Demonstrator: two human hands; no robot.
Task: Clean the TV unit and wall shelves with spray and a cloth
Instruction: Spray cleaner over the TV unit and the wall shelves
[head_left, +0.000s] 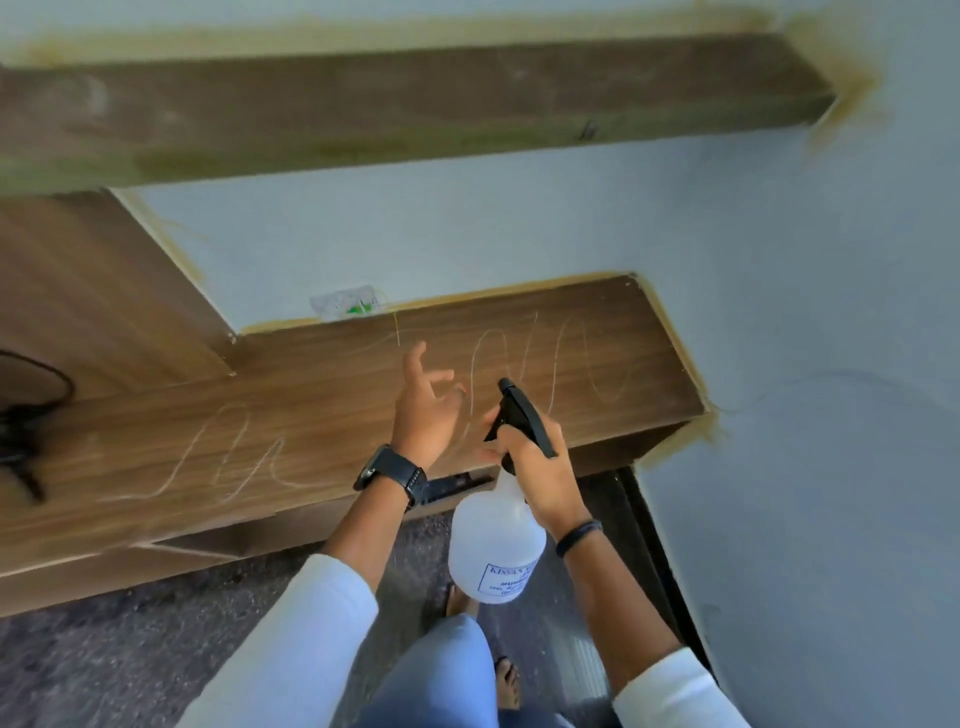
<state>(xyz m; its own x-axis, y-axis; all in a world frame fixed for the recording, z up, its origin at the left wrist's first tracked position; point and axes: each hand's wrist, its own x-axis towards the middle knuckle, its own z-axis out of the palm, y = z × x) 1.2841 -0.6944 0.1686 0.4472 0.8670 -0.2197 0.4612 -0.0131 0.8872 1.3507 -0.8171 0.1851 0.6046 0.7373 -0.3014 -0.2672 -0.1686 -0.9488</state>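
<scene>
We are standing in front of the TV unit (311, 415), whose long wooden top is carrying pale wavy scribble marks (550, 374) across its surface; these look like the dirt to be removed. Above it, the wall shelf (415, 98) is running along the wall (779, 312), also untouched as far as we can judge. A socket plate (345, 306) is sitting on the wall just behind the unit's top.

We are holding the spray bottle (496, 540) in our right hand (530, 467), fingers wrapping round the neck below the black trigger head (519, 415). The nozzle is pointing forward and down toward the marked top, which suits wetting the scribbles before wiping. Whether a finger is pressing the trigger, we cannot tell.

Our left hand (423, 410) is hovering just beside the nozzle, fingers spread and loose, gripping nothing; the frame is blurring it slightly. It is wearing a dark watch (389, 475) at the wrist, and the right wrist is carrying a thin black band (579, 538).

No cloth is showing anywhere in view. We are judging the task as near its start: spraying stage, wiping not yet done.
</scene>
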